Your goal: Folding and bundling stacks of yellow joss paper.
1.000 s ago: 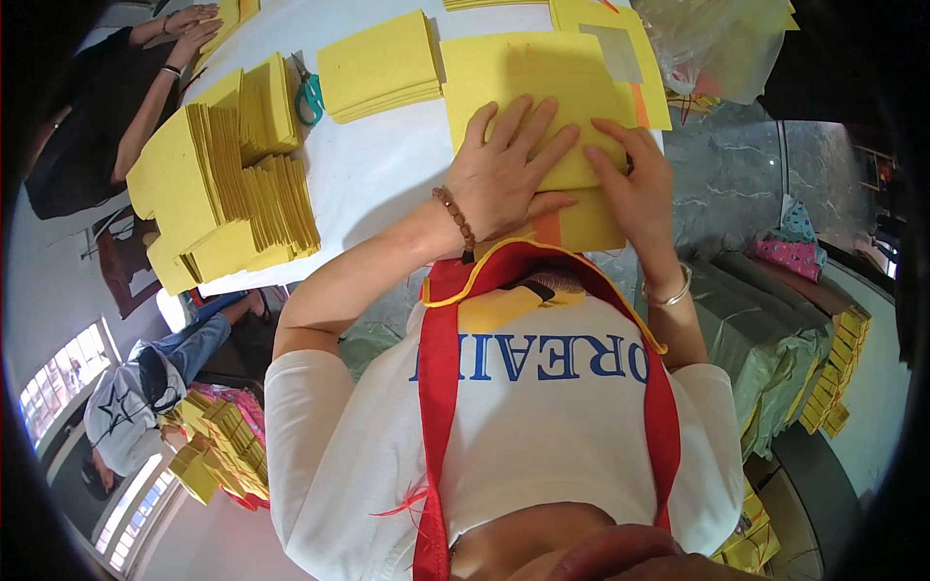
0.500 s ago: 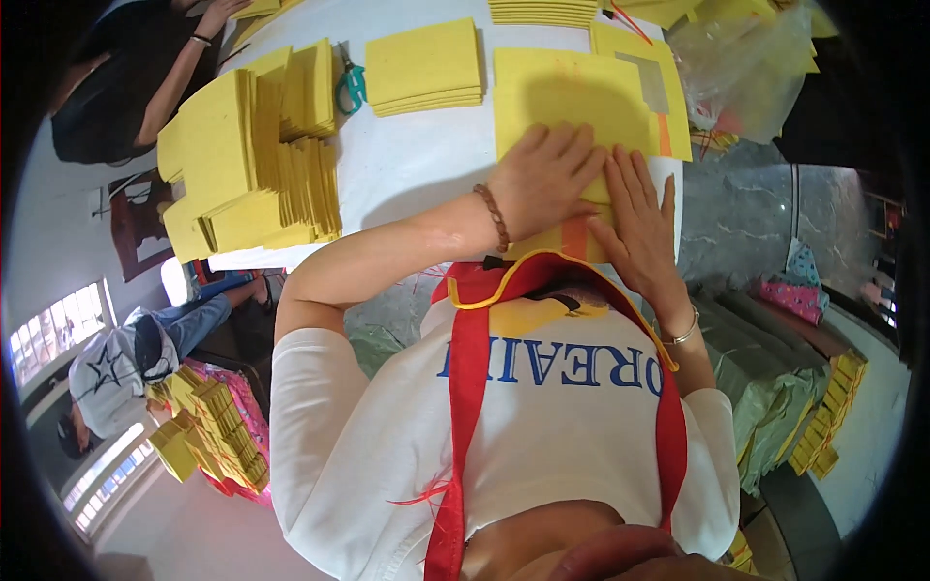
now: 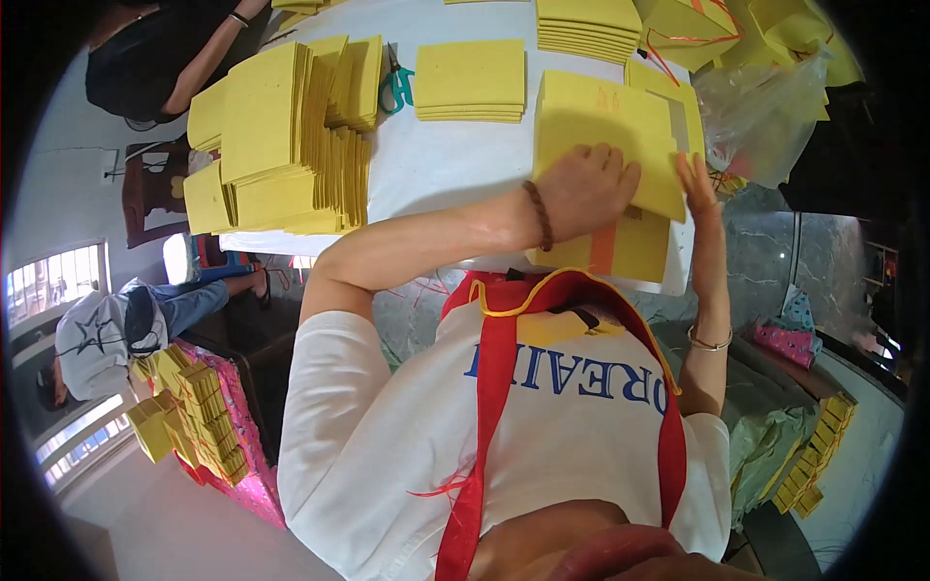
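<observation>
A folded yellow paper sheet (image 3: 608,126) with an orange strip lies at the right part of the white-covered table, its upper panel over a lower yellow part (image 3: 639,247). My left hand (image 3: 589,189) is on the upper panel near its lower edge, fingers curled and together against the paper; the thumb is hidden. At the panel's right edge is my right hand (image 3: 699,189), fingers stretched upward, touching or just beside the paper. Left of the sheet lies a neat stack of folded yellow pieces (image 3: 471,82), with teal-handled scissors (image 3: 396,89) beside it.
Tall piles of folded yellow paper (image 3: 262,121) fill the table's left. Another stack (image 3: 586,27) and a clear plastic bag (image 3: 765,116) are at the far right. A person in black (image 3: 160,63) is at the far left; another person (image 3: 92,334) sits behind, near yellow bundles (image 3: 199,412).
My left hand has curled its fingers, which were flatter on the paper. My right hand has moved right and up to the sheet's edge. The view has shifted, so the table appears farther right.
</observation>
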`<state>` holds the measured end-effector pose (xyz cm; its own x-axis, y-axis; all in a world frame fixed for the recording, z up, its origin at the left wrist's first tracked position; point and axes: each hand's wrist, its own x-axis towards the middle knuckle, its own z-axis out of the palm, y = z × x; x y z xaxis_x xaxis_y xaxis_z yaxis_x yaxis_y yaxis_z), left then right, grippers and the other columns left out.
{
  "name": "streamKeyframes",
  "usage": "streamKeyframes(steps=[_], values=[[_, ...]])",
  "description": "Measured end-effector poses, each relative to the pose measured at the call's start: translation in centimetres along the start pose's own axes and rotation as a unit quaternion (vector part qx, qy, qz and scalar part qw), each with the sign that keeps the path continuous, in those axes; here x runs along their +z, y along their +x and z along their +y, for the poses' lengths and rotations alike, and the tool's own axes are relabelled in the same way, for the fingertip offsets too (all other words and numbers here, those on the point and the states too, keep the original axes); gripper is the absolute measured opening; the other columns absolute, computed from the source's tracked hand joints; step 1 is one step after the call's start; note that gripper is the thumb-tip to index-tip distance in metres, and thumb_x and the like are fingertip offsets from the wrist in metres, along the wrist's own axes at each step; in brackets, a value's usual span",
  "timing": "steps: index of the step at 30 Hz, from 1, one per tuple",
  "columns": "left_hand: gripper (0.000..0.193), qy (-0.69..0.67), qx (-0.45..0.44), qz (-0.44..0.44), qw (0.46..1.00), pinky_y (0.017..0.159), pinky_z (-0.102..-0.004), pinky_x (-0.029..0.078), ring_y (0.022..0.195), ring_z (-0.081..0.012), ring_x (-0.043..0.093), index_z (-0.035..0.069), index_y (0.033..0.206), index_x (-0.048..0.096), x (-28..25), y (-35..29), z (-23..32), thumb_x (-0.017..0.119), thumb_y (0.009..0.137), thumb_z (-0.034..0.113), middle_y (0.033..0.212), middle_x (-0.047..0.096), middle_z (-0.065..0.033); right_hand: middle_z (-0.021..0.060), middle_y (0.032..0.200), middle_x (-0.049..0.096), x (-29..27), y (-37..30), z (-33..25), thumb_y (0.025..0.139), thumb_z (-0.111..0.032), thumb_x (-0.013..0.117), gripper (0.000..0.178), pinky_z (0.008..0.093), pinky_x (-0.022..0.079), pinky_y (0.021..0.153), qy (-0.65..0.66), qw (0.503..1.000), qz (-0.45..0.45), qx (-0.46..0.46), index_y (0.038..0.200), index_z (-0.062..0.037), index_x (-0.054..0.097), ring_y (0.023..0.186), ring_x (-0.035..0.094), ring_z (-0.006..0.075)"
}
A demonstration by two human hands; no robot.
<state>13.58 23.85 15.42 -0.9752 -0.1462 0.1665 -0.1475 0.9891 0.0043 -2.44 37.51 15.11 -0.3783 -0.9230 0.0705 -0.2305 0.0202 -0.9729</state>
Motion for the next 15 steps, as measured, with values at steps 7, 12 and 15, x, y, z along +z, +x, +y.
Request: streamKeyframes(steps=[7,12,15], values=[[0.042,-0.017,-0.074,0.321,0.944,0.084,-0.0386,0.046,0.101,-0.0288,0.056,0.004,0.113,0.055,-2.0,-4.6,-12.2,0.052,0.072,-0.002,0.112,0.058,-0.0134,0.0154,0.136,0.037,-0.6,-0.8,-0.6,0.094,-0.045,0.027,0.063,0.0335,0.022,0.105,-0.043,0.997,0.067,0.019,0.132,0.0045,0.034,0.128,0.032,0.0233],[0.047,0.088,-0.146,0.221,0.96,0.09,-0.0393,0.041,0.106,-0.0269,0.053,0.01,0.118,0.052,7.3,-7.3,-18.2,0.05,0.073,-0.002,0.117,0.055,-0.0119,0.0156,0.131,0.044,0.5,-1.2,-0.3,0.094,-0.04,0.031,0.056,0.0329,0.024,0.104,-0.104,0.994,0.03,0.027,0.126,0.0043,0.043,0.125,0.037,0.0243],[0.049,0.045,-0.163,0.136,0.976,0.092,-0.0391,0.038,0.109,-0.0258,0.05,0.014,0.121,0.049,9.4,-7.4,-18.4,0.05,0.074,0.001,0.119,0.054,-0.0096,0.0158,0.128,0.048,1.2,-0.8,-0.5,0.094,-0.035,0.034,0.049,0.0334,0.027,0.102,-0.158,0.987,0.015,0.022,0.123,0.0014,0.048,0.125,0.038,0.0269]])
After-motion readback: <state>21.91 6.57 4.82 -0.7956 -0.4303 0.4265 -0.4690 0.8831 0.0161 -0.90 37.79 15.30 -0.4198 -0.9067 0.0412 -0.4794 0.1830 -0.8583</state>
